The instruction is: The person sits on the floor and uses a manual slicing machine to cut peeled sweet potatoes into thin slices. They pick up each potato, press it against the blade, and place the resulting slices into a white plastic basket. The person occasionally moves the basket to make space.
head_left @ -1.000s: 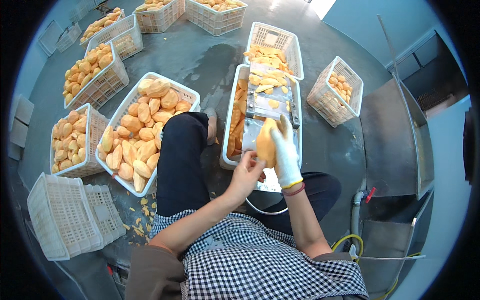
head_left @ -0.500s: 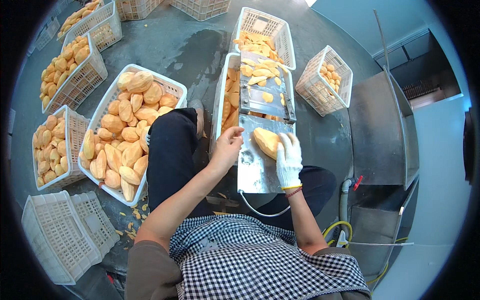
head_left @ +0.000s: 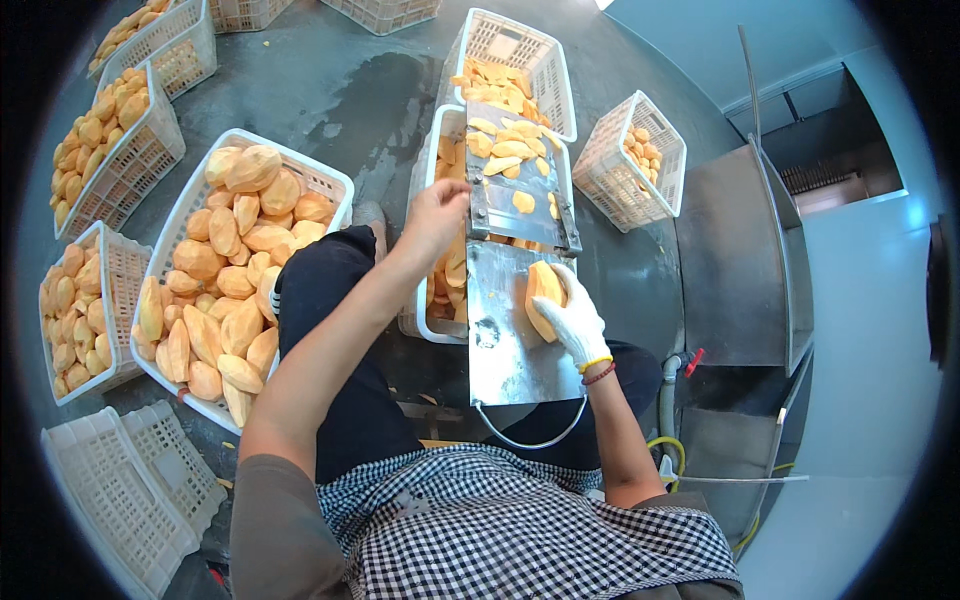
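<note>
My right hand [head_left: 575, 318], in a white glove with a yellow cuff, grips a peeled sweet potato [head_left: 538, 290] whose pale cut edge faces left. The sweet potato rests on the near plate of a metal slicer board [head_left: 505, 365]. Bare and raised, my left hand [head_left: 438, 212] is beside the left edge of the slicer's far plate, its fingers curled together; what is between them, if anything, I cannot make out. Several orange slices [head_left: 508, 150] lie on that far plate. Under the slicer, a white crate [head_left: 413, 292] holds more slices.
Left of my leg stands a large crate [head_left: 345, 190] of peeled sweet potatoes, with more filled crates [head_left: 130, 190] beyond. Stacked crates [head_left: 110, 500] lie at the near left. A sliced-piece crate [head_left: 555, 75] is ahead; a smaller crate [head_left: 610, 185] and metal basin [head_left: 735, 260] are right.
My left hand has moved forward along the slicer's left side. My right hand has turned the sweet potato more upright on the near plate. The whole view has shifted slightly.
</note>
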`<control>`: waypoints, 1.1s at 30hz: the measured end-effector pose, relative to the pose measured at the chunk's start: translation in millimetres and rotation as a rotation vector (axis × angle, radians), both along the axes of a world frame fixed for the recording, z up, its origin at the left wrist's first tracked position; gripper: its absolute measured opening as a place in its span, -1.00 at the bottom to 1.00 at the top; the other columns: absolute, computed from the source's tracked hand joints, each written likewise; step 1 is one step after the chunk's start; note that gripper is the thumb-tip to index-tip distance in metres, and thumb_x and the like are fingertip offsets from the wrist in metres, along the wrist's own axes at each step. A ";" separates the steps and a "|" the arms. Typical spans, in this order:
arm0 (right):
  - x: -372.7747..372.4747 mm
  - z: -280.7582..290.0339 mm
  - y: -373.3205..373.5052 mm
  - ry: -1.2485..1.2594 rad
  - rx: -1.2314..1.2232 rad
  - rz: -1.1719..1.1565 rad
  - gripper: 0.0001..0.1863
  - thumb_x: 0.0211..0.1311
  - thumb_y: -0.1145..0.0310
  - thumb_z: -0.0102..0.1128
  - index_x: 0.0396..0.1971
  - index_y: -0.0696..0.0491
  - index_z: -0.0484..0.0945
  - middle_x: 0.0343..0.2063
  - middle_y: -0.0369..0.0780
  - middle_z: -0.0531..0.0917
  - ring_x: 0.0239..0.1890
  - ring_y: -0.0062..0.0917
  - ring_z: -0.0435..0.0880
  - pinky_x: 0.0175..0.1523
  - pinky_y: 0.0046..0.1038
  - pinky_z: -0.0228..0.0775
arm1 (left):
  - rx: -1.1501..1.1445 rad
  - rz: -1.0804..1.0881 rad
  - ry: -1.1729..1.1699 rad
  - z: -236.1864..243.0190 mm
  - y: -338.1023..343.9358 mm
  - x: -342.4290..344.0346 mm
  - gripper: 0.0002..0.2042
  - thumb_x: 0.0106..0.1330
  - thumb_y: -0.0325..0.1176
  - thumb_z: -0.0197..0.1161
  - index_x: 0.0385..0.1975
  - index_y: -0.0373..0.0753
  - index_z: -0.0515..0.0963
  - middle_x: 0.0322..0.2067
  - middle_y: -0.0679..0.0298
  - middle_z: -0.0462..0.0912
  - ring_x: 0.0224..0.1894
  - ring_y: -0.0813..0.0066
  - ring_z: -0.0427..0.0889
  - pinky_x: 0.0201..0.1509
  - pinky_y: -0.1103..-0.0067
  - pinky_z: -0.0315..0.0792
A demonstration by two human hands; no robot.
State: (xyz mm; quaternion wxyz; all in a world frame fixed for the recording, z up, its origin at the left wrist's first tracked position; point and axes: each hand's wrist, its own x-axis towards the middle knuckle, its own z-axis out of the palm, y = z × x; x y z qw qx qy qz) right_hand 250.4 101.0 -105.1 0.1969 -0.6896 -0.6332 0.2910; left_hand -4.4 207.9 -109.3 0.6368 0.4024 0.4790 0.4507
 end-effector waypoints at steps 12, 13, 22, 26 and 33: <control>-48.1 -35.2 58.2 -0.356 0.510 0.176 -0.46 0.21 0.37 0.15 0.20 0.20 0.34 0.23 0.05 0.33 0.28 -0.12 0.32 0.34 -0.28 0.19 | 0.034 -0.104 0.001 -2.1 33.3 -8.0 -0.77 0.41 -0.32 0.07 -0.08 -0.25 0.57 -0.30 0.37 0.56 -0.26 0.66 0.49 -0.15 0.69 0.42; -54.6 -47.1 93.2 -0.300 0.491 0.056 -0.51 0.22 0.38 0.12 0.15 0.20 0.39 0.21 0.05 0.35 0.25 -0.10 0.34 0.34 -0.26 0.17 | 0.036 -0.097 -0.010 0.4 37.4 -7.5 -0.77 0.41 -0.32 0.06 -0.08 -0.25 0.57 -0.30 0.37 0.56 -0.26 0.66 0.49 -0.15 0.69 0.42; -26.3 -66.0 116.8 -0.111 0.365 0.105 -0.54 0.31 0.33 0.03 0.18 0.17 0.39 0.23 0.01 0.36 0.31 -0.16 0.28 0.39 -0.30 0.08 | -0.066 -0.084 -0.138 5.1 38.1 -26.4 -0.78 0.42 -0.34 0.04 -0.09 -0.26 0.56 -0.24 0.35 0.57 -0.24 0.65 0.49 -0.16 0.68 0.43; -41.4 -25.4 1.4 -0.196 0.279 0.199 -0.54 0.33 0.37 -0.02 0.20 0.17 0.38 0.24 0.03 0.36 0.32 -0.12 0.28 0.39 -0.22 0.07 | 0.024 -0.029 -0.158 22.4 37.9 -25.7 -0.78 0.42 -0.34 0.04 -0.09 -0.25 0.56 -0.22 0.36 0.57 -0.24 0.66 0.49 -0.16 0.68 0.42; 3.8 -101.2 184.8 -0.796 0.467 0.265 -0.57 0.25 0.40 -0.04 0.11 0.17 0.41 0.26 -0.12 0.33 0.31 -0.29 0.26 0.36 -0.03 0.01 | -0.095 -0.145 -0.075 17.5 39.6 -7.6 -0.77 0.43 -0.32 0.03 -0.07 -0.26 0.55 -0.18 0.34 0.58 -0.22 0.63 0.50 -0.13 0.66 0.43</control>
